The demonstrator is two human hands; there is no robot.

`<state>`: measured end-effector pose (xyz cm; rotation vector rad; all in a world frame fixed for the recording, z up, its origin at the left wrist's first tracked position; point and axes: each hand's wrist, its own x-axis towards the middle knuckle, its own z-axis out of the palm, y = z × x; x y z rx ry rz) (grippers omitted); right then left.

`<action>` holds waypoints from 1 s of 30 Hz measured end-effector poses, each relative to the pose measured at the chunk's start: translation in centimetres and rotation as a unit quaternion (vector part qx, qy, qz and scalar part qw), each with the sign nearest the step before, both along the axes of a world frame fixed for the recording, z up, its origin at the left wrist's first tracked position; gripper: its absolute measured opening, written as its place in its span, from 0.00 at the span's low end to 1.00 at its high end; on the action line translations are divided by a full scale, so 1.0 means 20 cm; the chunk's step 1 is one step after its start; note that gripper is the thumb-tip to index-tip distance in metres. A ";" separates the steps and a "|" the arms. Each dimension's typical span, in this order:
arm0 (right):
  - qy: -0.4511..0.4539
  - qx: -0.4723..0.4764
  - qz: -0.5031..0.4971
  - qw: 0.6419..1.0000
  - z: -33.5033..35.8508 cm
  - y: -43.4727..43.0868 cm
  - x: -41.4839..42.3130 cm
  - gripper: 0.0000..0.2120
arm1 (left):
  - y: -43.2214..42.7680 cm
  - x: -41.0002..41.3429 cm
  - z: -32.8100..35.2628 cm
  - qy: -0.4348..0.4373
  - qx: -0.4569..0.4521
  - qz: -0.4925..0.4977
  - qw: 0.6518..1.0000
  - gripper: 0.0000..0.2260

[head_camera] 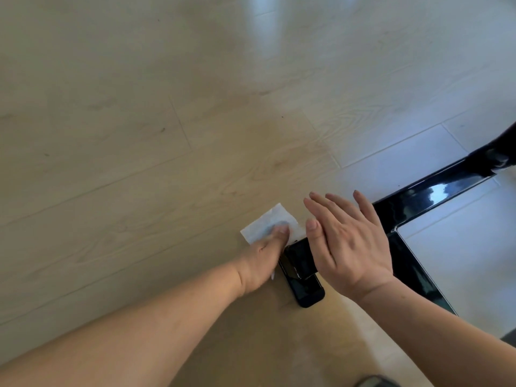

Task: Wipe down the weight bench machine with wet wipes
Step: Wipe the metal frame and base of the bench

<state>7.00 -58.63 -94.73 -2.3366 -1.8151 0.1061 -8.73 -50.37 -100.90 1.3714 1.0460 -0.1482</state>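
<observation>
The weight bench machine's glossy black base frame [435,188] lies on the floor at the right, and its floor bar ends in a rounded black foot [305,289] near the middle. My left hand [262,261] holds a white wet wipe [265,222] against the left side of that foot, thumb on top of the wipe; its other fingers are hidden. The wipe's free corner sticks out past the hand, over the floor. My right hand [349,241] hovers flat over the bar just beside it, fingers straight and together, holding nothing.
A pale wood-look plank floor [139,135] fills the left and top of the view. Lighter floor shows inside and beyond the frame at the right [460,247]. A dark object [375,382] peeks in at the bottom edge.
</observation>
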 end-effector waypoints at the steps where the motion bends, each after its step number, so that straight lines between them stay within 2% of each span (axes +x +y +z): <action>1: 0.000 0.002 0.000 1.000 0.00 0.00 0.00 0.27 | -0.02 0.01 0.02 -0.001 -0.024 0.019 1.000 0.42; 2: 0.000 0.002 -0.001 1.000 0.00 0.00 0.00 0.26 | -0.05 0.02 0.05 -0.004 -0.045 0.040 0.998 0.40; 7: -0.002 -0.006 -0.002 1.000 0.00 0.00 0.00 0.26 | -0.08 0.01 0.04 -0.030 -0.052 0.049 0.997 0.50; 12: -0.002 -0.011 0.000 1.000 0.00 0.00 -0.01 0.25 | -0.06 0.06 0.05 -0.023 -0.090 0.087 0.992 0.38; 14: -0.002 -0.008 0.000 1.000 0.01 0.00 -0.01 0.25 | -0.07 0.06 0.07 -0.010 -0.094 0.089 0.992 0.41; 17: -0.007 -0.009 0.001 1.000 0.00 0.00 0.00 0.26 | -0.11 -0.01 0.15 -0.015 -0.071 0.078 0.994 0.52; 18: -0.005 -0.009 0.001 1.000 0.01 0.00 0.00 0.26 | -0.13 -0.04 0.16 -0.032 -0.058 0.065 0.996 0.51; 20: -0.006 -0.011 0.001 1.000 0.01 0.00 0.00 0.26 | -0.19 -0.05 0.19 -0.090 -0.040 0.064 0.993 0.37; 21: -0.009 -0.012 0.001 1.000 0.01 0.00 0.00 0.26 | -0.23 -0.03 0.20 -0.108 -0.033 0.076 0.991 0.33; 22: -0.011 -0.015 0.000 1.000 0.01 0.01 -0.01 0.26 | -0.26 0.01 0.22 -0.120 -0.036 0.106 0.986 0.35; 25: -0.008 -0.031 -0.008 0.999 0.01 0.01 -0.01 0.27 | -0.33 0.14 0.18 -0.081 -0.096 0.277 0.953 0.53; 28: -0.003 -0.037 -0.010 0.999 0.02 0.01 -0.01 0.28 | -0.36 0.19 0.20 -0.077 -0.133 0.358 0.921 0.60; 30: 0.000 -0.034 -0.011 0.999 0.02 0.01 -0.02 0.29 | -0.41 0.19 0.32 -0.083 -0.145 0.377 0.911 0.62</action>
